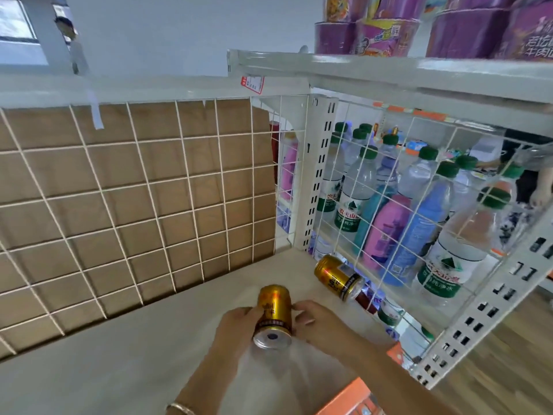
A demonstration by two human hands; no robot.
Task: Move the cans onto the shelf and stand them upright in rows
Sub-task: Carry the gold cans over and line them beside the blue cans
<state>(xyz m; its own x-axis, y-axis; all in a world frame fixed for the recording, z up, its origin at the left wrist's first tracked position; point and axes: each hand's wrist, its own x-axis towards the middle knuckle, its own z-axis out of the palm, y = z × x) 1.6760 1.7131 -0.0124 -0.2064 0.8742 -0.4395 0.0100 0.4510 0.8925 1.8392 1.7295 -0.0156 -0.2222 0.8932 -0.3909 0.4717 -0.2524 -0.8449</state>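
Note:
A gold can lies tilted just above the white shelf, its silver end facing me. My left hand grips its left side and my right hand grips its right side, fingers curled round the can. A second gold can lies on its side farther back on the shelf, against the wire mesh divider on the right.
A wire grid with brown cardboard behind it closes the shelf's back. Beyond the right divider stand several water bottles with green caps. An upper shelf with purple packages hangs overhead. An orange box is at the front edge.

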